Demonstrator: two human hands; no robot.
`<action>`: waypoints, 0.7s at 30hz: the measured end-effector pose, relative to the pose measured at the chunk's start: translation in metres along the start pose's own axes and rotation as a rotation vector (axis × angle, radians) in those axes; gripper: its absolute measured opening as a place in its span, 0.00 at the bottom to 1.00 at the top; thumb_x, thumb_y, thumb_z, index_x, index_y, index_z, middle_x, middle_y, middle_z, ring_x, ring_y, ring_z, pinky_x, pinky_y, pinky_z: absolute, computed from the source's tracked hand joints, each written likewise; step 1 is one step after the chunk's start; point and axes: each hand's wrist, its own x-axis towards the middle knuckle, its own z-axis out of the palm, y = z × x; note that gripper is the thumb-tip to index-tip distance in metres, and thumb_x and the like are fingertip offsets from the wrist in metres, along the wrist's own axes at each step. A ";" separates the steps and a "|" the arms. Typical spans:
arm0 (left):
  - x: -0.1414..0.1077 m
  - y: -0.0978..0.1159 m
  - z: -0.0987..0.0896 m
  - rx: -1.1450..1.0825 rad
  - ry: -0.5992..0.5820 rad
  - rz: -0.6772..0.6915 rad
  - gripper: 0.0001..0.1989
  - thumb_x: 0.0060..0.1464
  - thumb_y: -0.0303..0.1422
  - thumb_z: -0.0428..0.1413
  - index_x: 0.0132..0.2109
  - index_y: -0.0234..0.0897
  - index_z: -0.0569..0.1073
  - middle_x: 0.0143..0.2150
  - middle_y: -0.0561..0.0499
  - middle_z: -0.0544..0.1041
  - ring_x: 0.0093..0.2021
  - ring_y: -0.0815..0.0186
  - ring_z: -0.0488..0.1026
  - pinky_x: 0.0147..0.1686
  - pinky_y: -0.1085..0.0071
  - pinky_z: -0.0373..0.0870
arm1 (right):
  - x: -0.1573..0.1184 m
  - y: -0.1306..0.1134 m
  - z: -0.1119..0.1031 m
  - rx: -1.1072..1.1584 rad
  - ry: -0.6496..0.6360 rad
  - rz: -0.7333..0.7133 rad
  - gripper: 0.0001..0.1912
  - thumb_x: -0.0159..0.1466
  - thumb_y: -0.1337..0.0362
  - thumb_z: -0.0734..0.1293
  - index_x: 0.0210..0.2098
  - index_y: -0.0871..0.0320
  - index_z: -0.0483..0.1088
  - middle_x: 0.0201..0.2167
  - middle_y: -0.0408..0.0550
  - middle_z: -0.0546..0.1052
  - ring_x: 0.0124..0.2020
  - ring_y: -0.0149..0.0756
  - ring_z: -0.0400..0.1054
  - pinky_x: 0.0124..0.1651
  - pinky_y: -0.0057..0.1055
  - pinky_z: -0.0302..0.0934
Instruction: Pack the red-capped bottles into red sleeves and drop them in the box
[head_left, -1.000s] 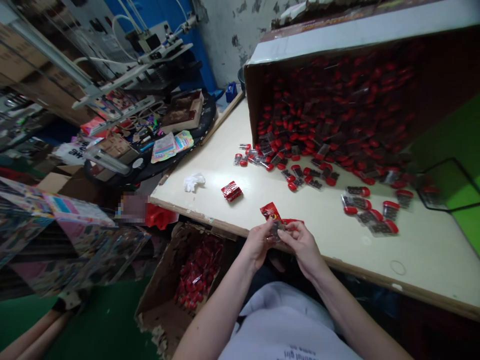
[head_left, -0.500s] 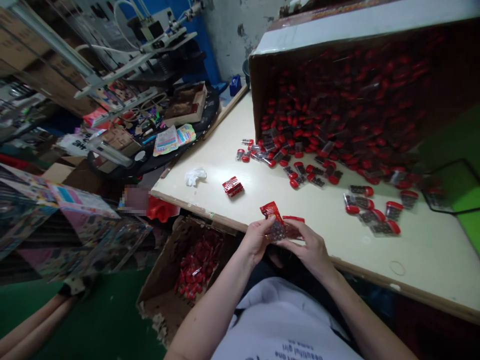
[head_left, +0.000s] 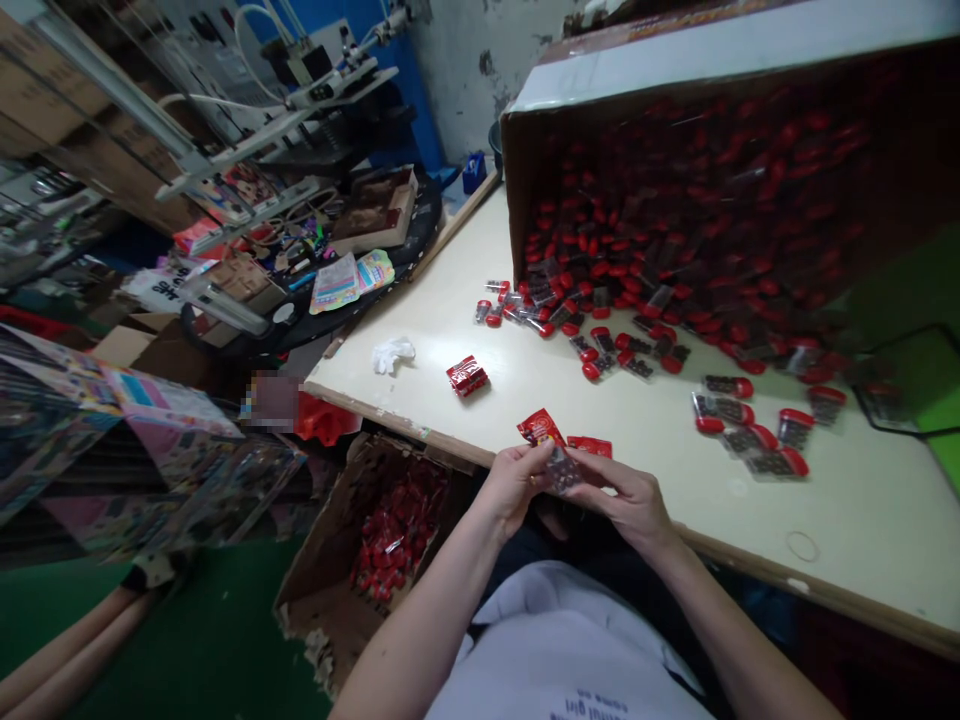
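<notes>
In the head view, we saw two bare hands together over the near edge of the pale worktop (head_left: 660,440). The left hand (head_left: 514,485) had its grip closed on a small packet (head_left: 561,470), pinching it along its left side. The packet was tilted: its red printed end pointed up and left, and its clear part, with dark bits inside, lay between the hands. The right hand (head_left: 630,500) had its thumb and fingers bent at the packet's right edge, but we could not tell whether that grip was firm on it. Just beyond the right fingers we made out a second red piece (head_left: 590,446), though not whether it was held or lay on the worktop.

Farther left on the worktop we found a small red bundle (head_left: 467,376) with white lettering, and left of that a crumpled white tissue (head_left: 393,355). Toward the back, a big carton (head_left: 637,75) lay on its side, and clear containers (head_left: 637,355) with red caps and dark contents spilled from its mouth. Several more sat apart to the right, and a thin band (head_left: 802,546) lay near the front edge. Below the worktop we saw a torn cardboard box (head_left: 311,580) holding red packets (head_left: 396,535).
</notes>
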 end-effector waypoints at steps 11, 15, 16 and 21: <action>-0.001 -0.008 0.003 -0.086 0.035 0.119 0.15 0.42 0.39 0.63 0.36 0.32 0.77 0.36 0.45 0.77 0.32 0.68 0.71 0.36 0.72 0.62 | -0.001 -0.010 0.022 0.446 0.158 0.390 0.19 0.52 0.52 0.71 0.37 0.57 0.70 0.29 0.46 0.77 0.30 0.38 0.73 0.32 0.33 0.69; 0.004 -0.007 0.002 -0.075 0.058 0.134 0.15 0.42 0.39 0.63 0.34 0.30 0.77 0.33 0.43 0.77 0.31 0.68 0.70 0.36 0.71 0.62 | 0.000 -0.008 0.025 0.401 0.125 0.373 0.17 0.53 0.52 0.71 0.35 0.56 0.69 0.27 0.45 0.77 0.29 0.37 0.73 0.32 0.34 0.69; 0.005 -0.007 0.001 -0.061 0.058 0.129 0.15 0.42 0.39 0.63 0.33 0.29 0.77 0.32 0.43 0.77 0.31 0.68 0.70 0.36 0.71 0.62 | -0.001 -0.008 0.026 0.365 0.127 0.347 0.17 0.53 0.52 0.71 0.35 0.57 0.69 0.28 0.45 0.77 0.29 0.38 0.73 0.34 0.35 0.69; 0.009 -0.005 -0.003 0.010 0.099 0.120 0.14 0.42 0.39 0.63 0.30 0.29 0.77 0.29 0.44 0.77 0.30 0.67 0.70 0.36 0.72 0.62 | -0.004 -0.012 0.026 0.000 0.173 0.165 0.12 0.56 0.56 0.69 0.38 0.54 0.70 0.36 0.47 0.77 0.36 0.42 0.74 0.42 0.39 0.68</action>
